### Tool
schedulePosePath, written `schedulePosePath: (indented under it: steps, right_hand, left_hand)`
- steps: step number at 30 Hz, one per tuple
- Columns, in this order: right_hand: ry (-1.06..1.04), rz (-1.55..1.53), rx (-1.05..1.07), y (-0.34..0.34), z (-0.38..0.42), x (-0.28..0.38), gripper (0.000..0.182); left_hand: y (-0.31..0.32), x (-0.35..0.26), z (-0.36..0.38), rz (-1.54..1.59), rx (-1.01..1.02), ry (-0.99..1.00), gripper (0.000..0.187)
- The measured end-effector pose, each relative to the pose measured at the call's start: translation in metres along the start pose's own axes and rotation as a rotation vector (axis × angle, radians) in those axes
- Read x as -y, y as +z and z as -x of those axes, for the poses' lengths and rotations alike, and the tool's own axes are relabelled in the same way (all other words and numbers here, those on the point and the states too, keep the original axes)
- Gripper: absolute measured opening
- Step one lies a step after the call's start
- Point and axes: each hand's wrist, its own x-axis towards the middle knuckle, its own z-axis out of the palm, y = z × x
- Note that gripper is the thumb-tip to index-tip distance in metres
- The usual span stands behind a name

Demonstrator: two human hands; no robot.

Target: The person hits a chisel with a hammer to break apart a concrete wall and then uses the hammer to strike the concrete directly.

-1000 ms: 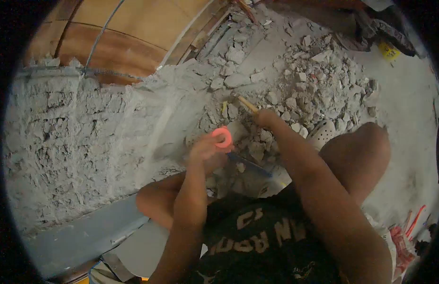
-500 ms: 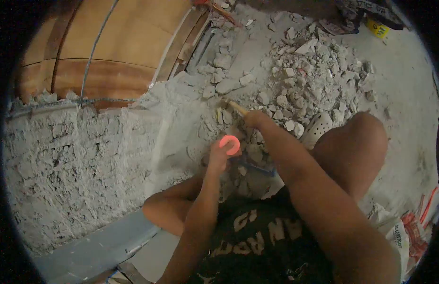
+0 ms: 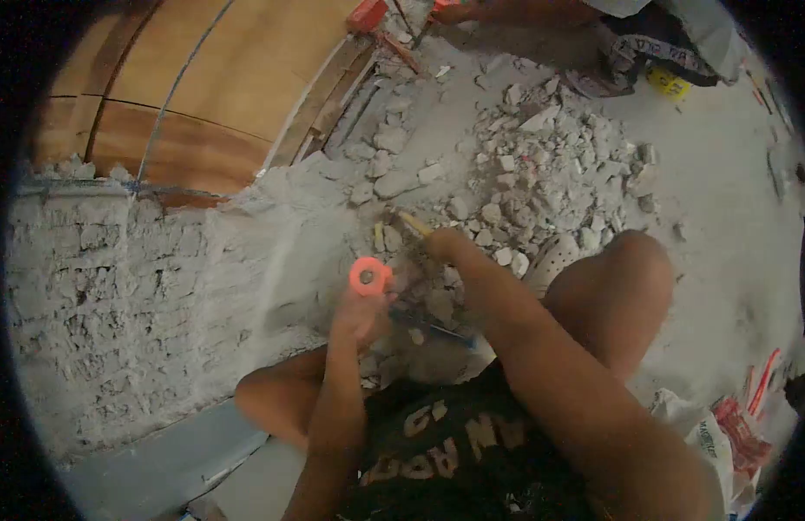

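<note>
My left hand is closed around a chisel below its round orange hand guard. A grey metal end shows in the middle of the guard; the blade is hidden below. My right hand grips a wooden-handled tool, whose pale handle points up and left past my fist. Its head is not clear to see. Both hands are over broken rubble between my bent legs. The chipped, rough grey wall stands to the left of my left hand.
A rubble heap lies ahead, beside my perforated shoe. Brown panels rise at upper left. Another person's arm reaches in at the top, near a red block. Sacks lie at lower right; a blue bar lies among debris.
The view has shifted slightly. My left hand and the chisel have moved left and the guard has tilted, baring its grey centre. The other person's arm now shows at the top.
</note>
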Motion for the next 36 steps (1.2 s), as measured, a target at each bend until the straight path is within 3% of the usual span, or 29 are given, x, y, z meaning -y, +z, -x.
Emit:
schedulePosePath:
  steps: [2, 5, 6, 8, 11, 15, 17, 21, 23, 26, 27, 29, 31, 33, 35, 36]
  right_hand:
    - [0.039, 0.048, -0.009, -0.014, 0.017, 0.012, 0.046]
    - [0.206, -0.269, -0.014, -0.043, 0.062, 0.036, 0.047]
    - [0.203, -0.195, 0.028, -0.045, 0.062, 0.039, 0.048]
    - [0.185, -0.110, 0.072, -0.031, 0.041, 0.031, 0.049]
    - [0.118, -0.107, -0.060, -0.014, 0.023, 0.019, 0.054]
    - [0.139, -0.121, -0.037, -0.036, 0.056, 0.036, 0.058]
    - [0.062, -0.045, -0.046, -0.028, 0.043, 0.030, 0.058]
    - [0.031, 0.006, 0.021, -0.007, 0.015, 0.013, 0.054]
    - [0.044, -0.043, 0.007, -0.008, 0.015, 0.009, 0.051]
    - [0.213, -0.158, -0.010, -0.003, 0.011, 0.000, 0.039]
    - [0.262, -0.233, -0.015, -0.003, 0.009, -0.003, 0.044]
    - [0.308, -0.278, -0.021, -0.016, 0.020, 0.005, 0.051]
    - [0.359, -0.351, 0.016, -0.041, 0.048, 0.028, 0.052]
    - [0.322, -0.301, -0.015, -0.040, 0.048, 0.026, 0.049]
    - [0.211, -0.295, -0.037, -0.008, 0.018, -0.017, 0.042]
    - [-0.215, 0.091, -0.171, -0.011, 0.032, -0.018, 0.036]
  left_hand:
    - [-0.015, 0.005, -0.009, 0.012, -0.129, 0.078, 0.054]
    - [-0.024, 0.005, -0.011, -0.126, -0.197, 0.104, 0.061]
    - [-0.031, 0.004, -0.011, -0.116, -0.208, 0.117, 0.061]
    - [-0.062, 0.016, -0.022, -0.499, -0.158, 0.145, 0.058]
    - [-0.090, 0.045, -0.038, -0.614, -0.273, 0.280, 0.051]
    - [-0.074, 0.062, -0.037, -0.634, -0.450, 0.290, 0.041]
    - [-0.060, 0.061, -0.032, -0.599, -0.442, 0.364, 0.031]
    - [-0.066, 0.062, -0.048, -0.551, -0.644, 0.470, 0.023]
    - [-0.060, 0.046, -0.056, -0.642, -0.594, 0.676, 0.021]
    - [-0.052, 0.006, -0.076, -0.852, -0.626, 0.723, 0.029]
    - [-0.050, -0.008, -0.086, -0.832, -0.641, 0.725, 0.029]
    - [-0.045, -0.036, -0.101, -0.928, -0.499, 0.509, 0.033]
    - [-0.032, -0.062, -0.106, -0.994, -0.420, 0.622, 0.033]
    - [-0.029, -0.080, -0.114, -1.060, -0.336, 0.735, 0.033]
    - [-0.041, -0.090, -0.125, -1.223, -0.116, 0.474, 0.040]
    - [-0.057, -0.085, -0.141, -1.205, -0.119, 0.483, 0.040]
